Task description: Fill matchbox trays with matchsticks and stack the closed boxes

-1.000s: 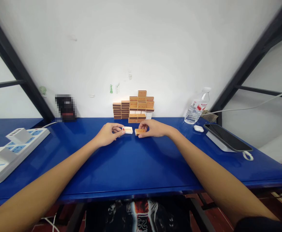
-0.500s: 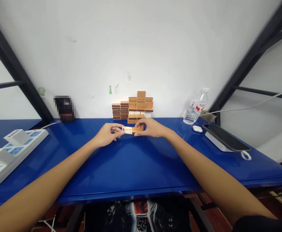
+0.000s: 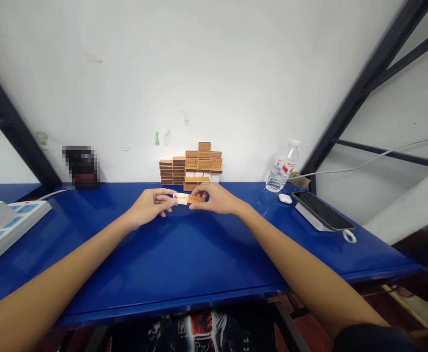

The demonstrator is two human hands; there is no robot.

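A matchbox (image 3: 195, 199) is held just above the blue table, partly slid open. Its white inner tray (image 3: 183, 199) sticks out on the left, with a few red-tipped matches showing inside. My left hand (image 3: 149, 208) grips the tray's left end between thumb and fingers. The orange sleeve sits pinched in my right hand (image 3: 216, 198), thumb in front and fingers behind. Just behind my hands, stacked matchboxes (image 3: 204, 164) rise against the wall, some with white trays facing out. Left of them stand two neat piles of matchboxes (image 3: 172, 171), dark striking sides forward.
On the right stand a water bottle (image 3: 281, 167), a white earphone case (image 3: 284, 198) and a phone (image 3: 323, 211) resting on a white block. A white power strip (image 3: 15, 230) lies along the left side. A blurred dark object (image 3: 83, 168) is at the back left.
My view has turned slightly to the right, so everything appears further left. Both hands keep their hold on the part-open matchbox, with little other visible movement.
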